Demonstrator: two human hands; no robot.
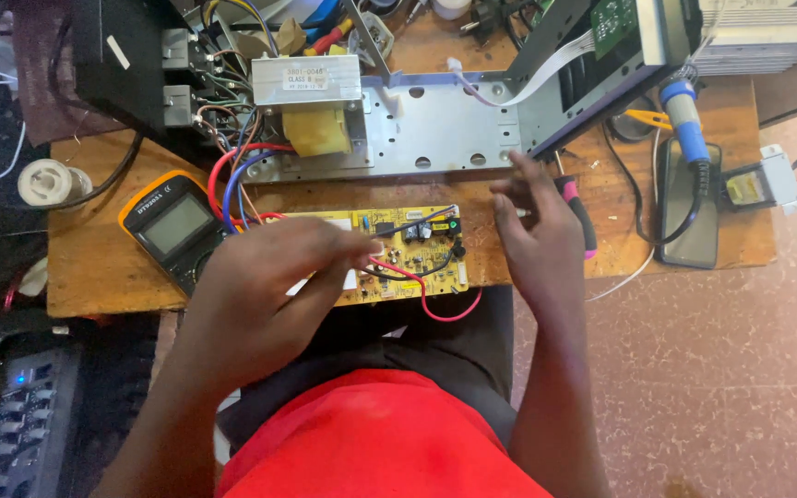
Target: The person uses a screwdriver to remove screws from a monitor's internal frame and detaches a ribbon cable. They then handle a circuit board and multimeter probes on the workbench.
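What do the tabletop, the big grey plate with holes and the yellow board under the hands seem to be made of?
Tabletop: wood, by its brown grain, worn matte. Grey plate: sheet metal, probably steel, dull silver with punched holes. Yellow board: likely a stiff resin circuit board, flat and studded with small parts.

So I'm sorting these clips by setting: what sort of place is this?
Probably an electronics repair bench: a yellow printed circuit board under the hands, an orange-cased digital multimeter, and a blue-handled soldering iron on a worn wooden table.
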